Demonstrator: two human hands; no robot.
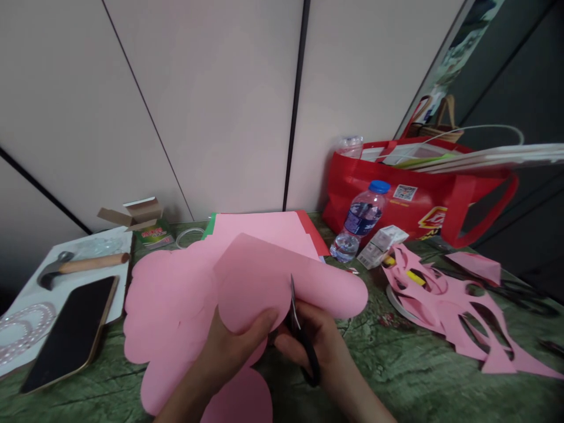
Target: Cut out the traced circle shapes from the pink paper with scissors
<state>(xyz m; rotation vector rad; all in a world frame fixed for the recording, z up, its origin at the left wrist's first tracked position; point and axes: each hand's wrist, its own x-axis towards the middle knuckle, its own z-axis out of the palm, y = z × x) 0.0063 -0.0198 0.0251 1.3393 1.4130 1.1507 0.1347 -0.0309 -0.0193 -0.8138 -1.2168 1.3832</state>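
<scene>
My left hand (238, 343) pinches a sheet of pink paper (259, 264), its thumb lying on top near the cut edge. In my right hand (315, 338) is a pair of scissors (304, 343) with black handles, the blades pointing up and away from me at the sheet's cut edge. The right side of the sheet curls over into a rounded roll beyond the scissors. Under and left of my left hand lie several rounded pink paper pieces (165, 294), overlapping one another. Behind them is a stack of pink sheets (264, 222), with green and red edges showing.
A pink paper offcut full of holes (445, 299) lies at right, near a water bottle (359, 220), a small white box (381, 247) and a red bag (396, 176). At left are a hammer (83, 265), a phone (73, 332), bead strands (29, 329) and an opened box (152, 229).
</scene>
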